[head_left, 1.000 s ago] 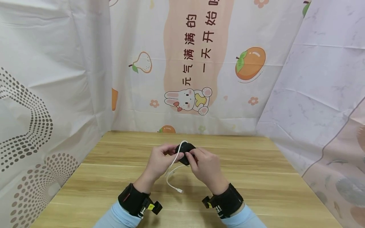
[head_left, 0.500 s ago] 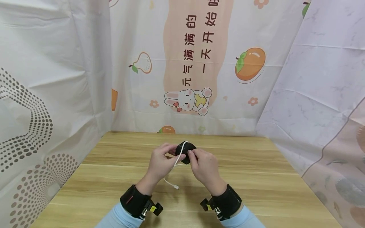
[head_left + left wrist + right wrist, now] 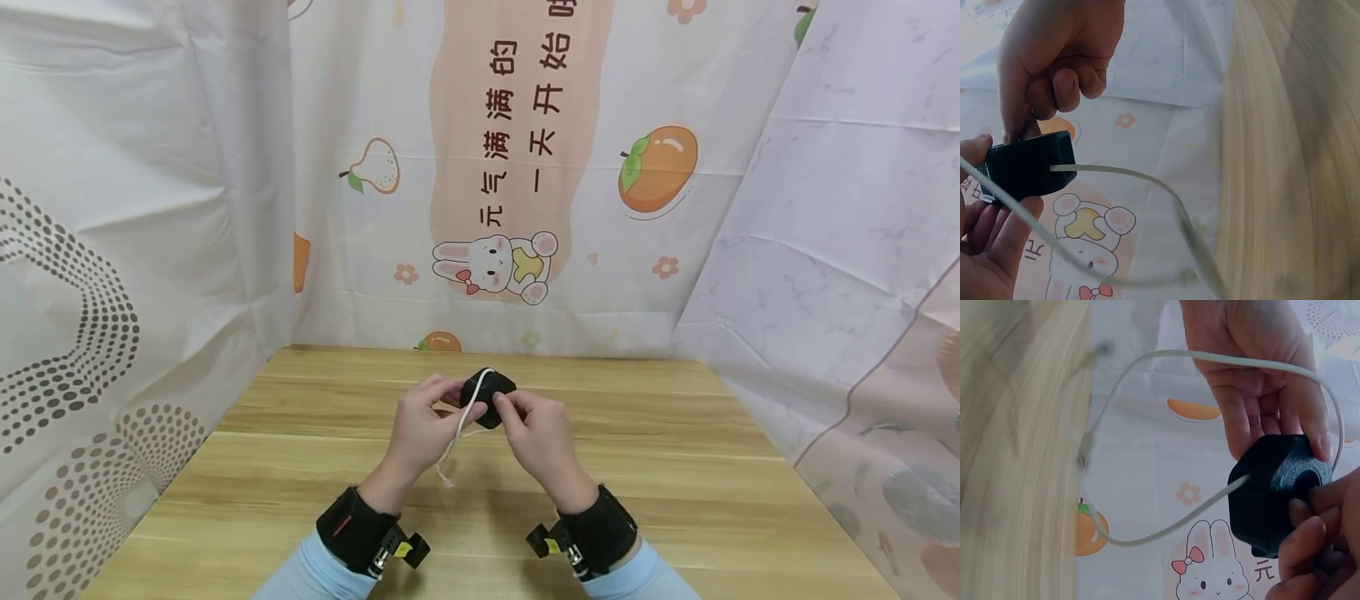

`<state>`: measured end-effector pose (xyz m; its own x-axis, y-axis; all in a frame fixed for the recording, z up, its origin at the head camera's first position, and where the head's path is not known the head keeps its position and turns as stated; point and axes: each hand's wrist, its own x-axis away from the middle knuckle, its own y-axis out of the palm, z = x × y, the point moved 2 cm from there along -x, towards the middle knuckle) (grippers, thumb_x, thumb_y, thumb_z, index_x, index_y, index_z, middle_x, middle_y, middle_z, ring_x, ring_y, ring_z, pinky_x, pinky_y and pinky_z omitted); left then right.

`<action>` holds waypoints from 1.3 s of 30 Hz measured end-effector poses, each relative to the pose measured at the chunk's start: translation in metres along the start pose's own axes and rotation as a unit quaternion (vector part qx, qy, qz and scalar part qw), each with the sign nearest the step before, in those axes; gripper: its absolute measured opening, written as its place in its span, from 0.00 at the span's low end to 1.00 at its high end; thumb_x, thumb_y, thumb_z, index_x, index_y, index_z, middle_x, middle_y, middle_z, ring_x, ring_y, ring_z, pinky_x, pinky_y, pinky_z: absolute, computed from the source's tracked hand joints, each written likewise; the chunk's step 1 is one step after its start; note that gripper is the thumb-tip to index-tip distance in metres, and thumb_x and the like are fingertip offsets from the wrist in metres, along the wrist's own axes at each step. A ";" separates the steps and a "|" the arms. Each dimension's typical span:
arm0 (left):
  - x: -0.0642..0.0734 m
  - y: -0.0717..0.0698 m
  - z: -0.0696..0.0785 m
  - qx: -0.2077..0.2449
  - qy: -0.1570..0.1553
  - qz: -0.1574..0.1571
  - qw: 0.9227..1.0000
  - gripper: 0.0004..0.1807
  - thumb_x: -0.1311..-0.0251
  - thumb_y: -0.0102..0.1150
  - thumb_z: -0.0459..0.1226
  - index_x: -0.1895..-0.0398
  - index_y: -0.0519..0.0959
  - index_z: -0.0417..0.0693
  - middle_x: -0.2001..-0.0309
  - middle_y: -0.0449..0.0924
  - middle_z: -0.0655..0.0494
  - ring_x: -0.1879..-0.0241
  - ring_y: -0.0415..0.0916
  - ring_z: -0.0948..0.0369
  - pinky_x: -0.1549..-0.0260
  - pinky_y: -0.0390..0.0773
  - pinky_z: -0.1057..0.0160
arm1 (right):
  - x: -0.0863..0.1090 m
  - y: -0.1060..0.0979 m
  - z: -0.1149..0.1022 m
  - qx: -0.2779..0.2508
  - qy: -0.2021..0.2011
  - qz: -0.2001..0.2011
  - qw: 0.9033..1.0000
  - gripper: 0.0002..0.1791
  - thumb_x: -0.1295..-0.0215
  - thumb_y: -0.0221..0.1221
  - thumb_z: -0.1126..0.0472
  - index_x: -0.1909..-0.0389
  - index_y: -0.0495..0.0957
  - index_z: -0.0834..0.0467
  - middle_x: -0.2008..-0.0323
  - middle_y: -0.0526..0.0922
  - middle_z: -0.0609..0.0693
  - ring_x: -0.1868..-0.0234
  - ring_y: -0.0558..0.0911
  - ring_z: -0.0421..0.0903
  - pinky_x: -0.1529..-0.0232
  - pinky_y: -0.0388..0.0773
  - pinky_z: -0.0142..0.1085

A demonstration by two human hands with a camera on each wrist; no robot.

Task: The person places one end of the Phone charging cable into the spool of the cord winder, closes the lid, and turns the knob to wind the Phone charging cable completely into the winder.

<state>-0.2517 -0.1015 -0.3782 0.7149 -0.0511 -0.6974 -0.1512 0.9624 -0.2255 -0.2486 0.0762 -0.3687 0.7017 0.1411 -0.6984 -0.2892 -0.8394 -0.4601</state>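
Between both hands, above the table, is a black many-sided cable winder [image 3: 491, 415] with a white cable [image 3: 1116, 169] coming out of one face. My left hand [image 3: 426, 425] holds the winder by its edge, thumb on one side and fingers on the other. The cable loops past the left thumb and hangs below, its plug ends [image 3: 1085, 449] blurred. My right hand [image 3: 542, 429] has thumb and finger pinched at a round recess [image 3: 1305, 482] in the winder's face, the other fingers curled. What the fingertips grip inside the recess is hidden.
The wooden table [image 3: 637, 467] lies under the hands. A printed fabric sheet [image 3: 360, 250] hangs behind it, with more sheets at the left [image 3: 150, 250] and right [image 3: 810, 208]. Black straps with small cameras are on both wrists.
The cable's hanging end has swung leftward and up, nearer the left hand. The winder has tilted slightly. Both hands have stayed nearly in place, and the right fingers have shifted a little on the winder.
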 end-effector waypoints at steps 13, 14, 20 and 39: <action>-0.003 -0.008 0.001 -0.007 -0.031 -0.008 0.999 0.16 0.50 0.70 0.46 0.59 0.84 0.50 0.67 0.77 0.58 0.67 0.77 0.61 0.76 0.80 0.64 | -0.006 -0.015 -0.005 0.026 -0.089 0.019 0.995 0.04 0.43 0.67 0.59 0.71 0.84 0.55 0.87 0.64 0.35 0.87 0.62 0.32 0.88 0.59 0.26; -0.003 -0.009 0.001 -0.009 -0.034 -0.008 0.999 0.16 0.50 0.70 0.46 0.59 0.84 0.50 0.67 0.77 0.58 0.67 0.77 0.61 0.75 0.80 0.64 | -0.007 -0.018 -0.006 0.021 -0.098 0.026 0.995 0.04 0.43 0.67 0.59 0.71 0.84 0.55 0.87 0.64 0.36 0.88 0.62 0.32 0.88 0.57 0.26; -0.005 -0.016 -0.001 -0.012 -0.046 -0.005 0.999 0.17 0.50 0.70 0.49 0.59 0.84 0.52 0.67 0.78 0.60 0.67 0.77 0.62 0.73 0.81 0.63 | -0.013 -0.039 -0.011 0.009 -0.158 0.054 0.986 0.05 0.47 0.69 0.63 0.68 0.84 0.56 0.86 0.65 0.39 0.85 0.62 0.34 0.85 0.58 0.25; -0.006 -0.019 0.007 0.045 -0.087 -0.034 0.995 0.13 0.49 0.70 0.41 0.59 0.84 0.49 0.66 0.79 0.55 0.68 0.77 0.58 0.73 0.78 0.62 | -0.016 -0.062 -0.017 0.158 -0.290 0.029 0.943 0.14 0.53 0.72 0.59 0.62 0.85 0.51 0.71 0.77 0.44 0.76 0.74 0.40 0.80 0.71 0.32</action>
<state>-0.2488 -0.1174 -0.3650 0.8293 -0.0773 -0.5534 -0.0428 0.9787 -0.2008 -0.2310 0.1173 -0.3201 0.2298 0.4402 -0.8680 -0.5601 -0.6695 -0.4879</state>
